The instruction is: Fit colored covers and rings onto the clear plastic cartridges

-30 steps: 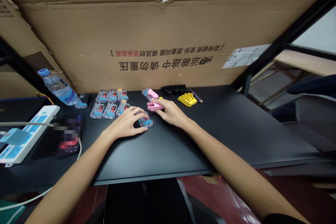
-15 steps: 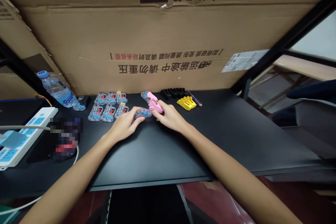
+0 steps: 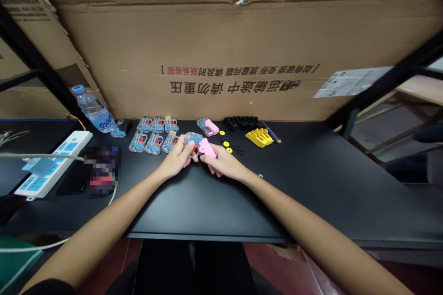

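Observation:
My left hand (image 3: 176, 156) pinches a clear plastic case (image 3: 193, 138) with blue and red parts inside. Close beside it, my right hand (image 3: 224, 161) grips a pink plastic piece (image 3: 208, 148), its end at the case's right side; whether the two are joined I cannot tell. Just behind lies another clear case (image 3: 202, 123) with a pink piece (image 3: 212, 127) on it. Several similar clear cases (image 3: 138, 142) stand in two rows left of my hands, some with yellow tops. Yellow rings (image 3: 222, 133) and black rings (image 3: 238, 150) are scattered behind my right hand.
Black plastic pieces (image 3: 242, 123), yellow plastic pieces (image 3: 259, 137) and a slim dark tool (image 3: 273, 133) lie at the back right. A water bottle (image 3: 95, 109), power strip (image 3: 55, 163) and cable are on the left. Cardboard (image 3: 207, 41) walls off the table's back.
The view has shifted, moving the scene rightward. My left hand has turned the clear case, showing its red part, and the pink piece has swung more upright. The small rings have come into sight.

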Available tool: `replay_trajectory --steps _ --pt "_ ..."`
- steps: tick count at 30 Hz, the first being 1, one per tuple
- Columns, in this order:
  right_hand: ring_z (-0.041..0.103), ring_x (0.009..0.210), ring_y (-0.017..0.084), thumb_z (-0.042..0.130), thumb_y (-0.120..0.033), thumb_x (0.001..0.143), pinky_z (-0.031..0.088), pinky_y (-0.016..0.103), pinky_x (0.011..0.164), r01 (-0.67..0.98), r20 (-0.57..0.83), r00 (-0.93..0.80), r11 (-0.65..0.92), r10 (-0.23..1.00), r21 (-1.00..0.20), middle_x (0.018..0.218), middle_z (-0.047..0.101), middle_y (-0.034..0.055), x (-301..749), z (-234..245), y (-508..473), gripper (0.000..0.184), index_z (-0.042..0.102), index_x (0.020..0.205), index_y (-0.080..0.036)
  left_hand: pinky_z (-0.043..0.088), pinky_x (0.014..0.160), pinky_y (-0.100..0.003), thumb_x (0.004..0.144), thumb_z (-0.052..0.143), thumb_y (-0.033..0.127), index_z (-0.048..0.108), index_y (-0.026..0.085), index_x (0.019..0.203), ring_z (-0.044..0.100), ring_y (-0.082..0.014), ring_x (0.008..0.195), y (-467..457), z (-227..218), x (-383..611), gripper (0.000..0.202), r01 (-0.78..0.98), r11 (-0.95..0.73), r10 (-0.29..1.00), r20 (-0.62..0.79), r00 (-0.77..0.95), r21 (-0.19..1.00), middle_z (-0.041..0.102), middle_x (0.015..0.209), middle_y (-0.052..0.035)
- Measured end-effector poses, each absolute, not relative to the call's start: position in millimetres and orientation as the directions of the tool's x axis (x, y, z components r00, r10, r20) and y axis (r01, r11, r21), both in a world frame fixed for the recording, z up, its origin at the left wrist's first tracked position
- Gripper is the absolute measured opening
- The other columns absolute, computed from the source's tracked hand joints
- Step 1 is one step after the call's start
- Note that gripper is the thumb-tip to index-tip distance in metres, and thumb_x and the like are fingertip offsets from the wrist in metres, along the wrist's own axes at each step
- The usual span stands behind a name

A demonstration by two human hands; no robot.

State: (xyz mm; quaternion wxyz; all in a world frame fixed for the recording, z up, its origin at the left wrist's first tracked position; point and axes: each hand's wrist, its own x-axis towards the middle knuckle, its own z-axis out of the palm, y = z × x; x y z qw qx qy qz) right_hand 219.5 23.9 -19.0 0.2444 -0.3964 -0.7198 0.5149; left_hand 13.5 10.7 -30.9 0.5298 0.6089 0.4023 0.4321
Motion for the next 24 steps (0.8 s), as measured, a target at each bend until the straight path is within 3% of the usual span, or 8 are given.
replay_trajectory --steps 5,12,17,24 --pt "0.059 0.053 0.014 0.058 -0.026 0.093 0.048 0.024 0.049 0.36 0.083 -0.573 0.341 0.815 -0.868 0.076 0.071 -0.0009 215.8 -21.7 23.6 0.012 0.066 0.101 -0.021 0.036 0.052 -0.024 0.106 0.046 0.07 0.046 0.022 0.112 0.047 -0.0103 0.051 9.4 -34.1 14.1 0.048 0.101 -0.159 0.953 0.126 0.277 0.982 0.06 0.069 0.0058" --pt "0.074 0.088 0.024 0.055 -0.024 0.094 0.057 0.035 0.083 0.388 0.203 -0.548 0.461 0.812 -0.798 0.098 0.079 0.0039 211.2 -30.1 23.5 0.015 0.068 0.1 -0.022 0.046 0.066 -0.03 0.107 0.045 0.068 0.046 0.023 0.117 0.062 -0.0169 0.068 6.1 -33.7 12.9 0.047 0.208 -0.213 0.951 0.154 0.266 0.955 0.063 0.075 0.0025" --pt "0.075 0.085 0.025 0.057 -0.026 0.094 0.054 0.035 0.079 0.484 0.186 -0.522 0.468 0.833 -0.739 0.099 0.08 0.0028 210.6 -32.3 22.0 0.015 0.069 0.103 -0.024 0.047 0.067 -0.031 0.108 0.045 0.067 0.046 0.023 0.116 0.065 -0.0179 0.071 5.1 -34.2 10.7 0.045 0.212 -0.25 0.936 0.18 0.301 0.945 0.065 0.076 0.0015" --pt "0.076 0.086 0.027 0.061 -0.032 0.095 0.054 0.035 0.078 0.558 0.161 -0.52 0.477 0.839 -0.679 0.098 0.08 0.0047 210.2 -29.6 20.4 0.014 0.067 0.104 -0.024 0.042 0.059 -0.028 0.109 0.043 0.067 0.046 0.022 0.115 0.056 -0.0143 0.059 5.7 -34.8 7.2 0.045 0.179 -0.223 0.935 0.158 0.317 0.958 0.064 0.074 0.0028"
